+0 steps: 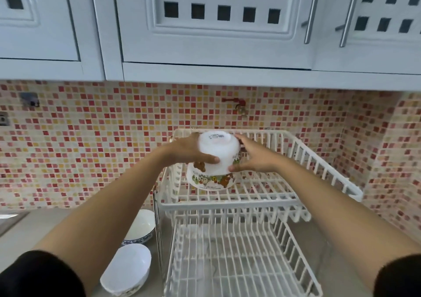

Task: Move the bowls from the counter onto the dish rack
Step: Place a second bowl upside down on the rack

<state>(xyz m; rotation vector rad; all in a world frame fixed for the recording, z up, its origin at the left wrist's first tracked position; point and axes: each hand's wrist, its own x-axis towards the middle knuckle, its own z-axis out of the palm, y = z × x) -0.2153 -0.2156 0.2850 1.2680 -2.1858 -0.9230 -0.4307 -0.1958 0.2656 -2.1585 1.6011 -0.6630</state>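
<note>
White upturned bowl (217, 153), clasped between both hands (left hand (189, 152), right hand (252, 157)), hangs directly over the cartoon bowl (210, 179) on the dish rack (303, 157); 2 bowls (127, 269) wait on the table (34, 226).

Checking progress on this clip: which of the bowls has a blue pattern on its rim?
The upright bowl on the counter, nearest the rack's left post. The other counter bowl is plain white; the racked ones carry cartoon bears.
</note>
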